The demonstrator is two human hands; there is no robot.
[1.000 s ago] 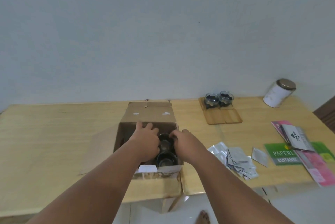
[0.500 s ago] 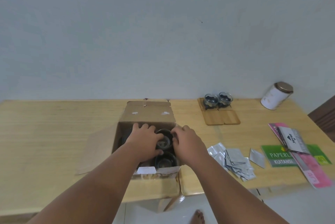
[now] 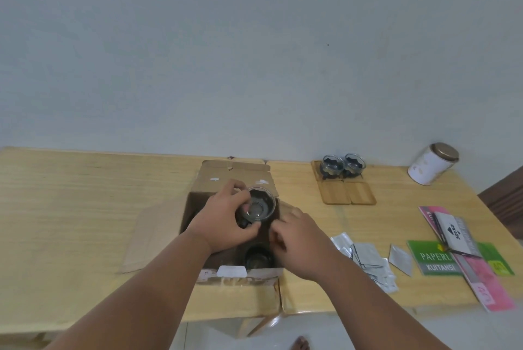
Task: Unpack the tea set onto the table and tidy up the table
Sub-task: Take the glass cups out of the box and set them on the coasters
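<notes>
Head cam: left hand (image 3: pixel 226 222) gripped a glass cup (image 3: pixel 259 206), fingers and thumb curled round its side. Cup was tilted, mouth toward the camera, held over the far right part of the open cardboard box (image 3: pixel 237 177). Right hand (image 3: pixel 300 245) sat at the box's right edge with fingers curled inward; I couldn't tell whether it had hold of anything. I saw a second cup (image 3: pixel 257 257), dark, down inside the box on the near side, between the two wrists.

Box stood on the worktop (image 3: pixel 70 208) near its front edge, left flap (image 3: pixel 152 236) lying flat on the wood, far flap folded back. White label (image 3: pixel 231 270) on the near flap.

Right of the box, toward the wall: wooden coasters (image 3: pixel 348 194) in a block, two cups (image 3: pixel 332 165) side by side on the far ones. White tin (image 3: pixel 431 164) with a gold lid stood at the far right, well apart from the box. Foil sachets (image 3: pixel 365 256) were piled just right of the right hand, one sachet slightly apart. Beyond those, a green pad (image 3: pixel 433 257), with pink booklets (image 3: pixel 481 279) and a black-and-white pack (image 3: pixel 452 232) overlapping it.
</notes>
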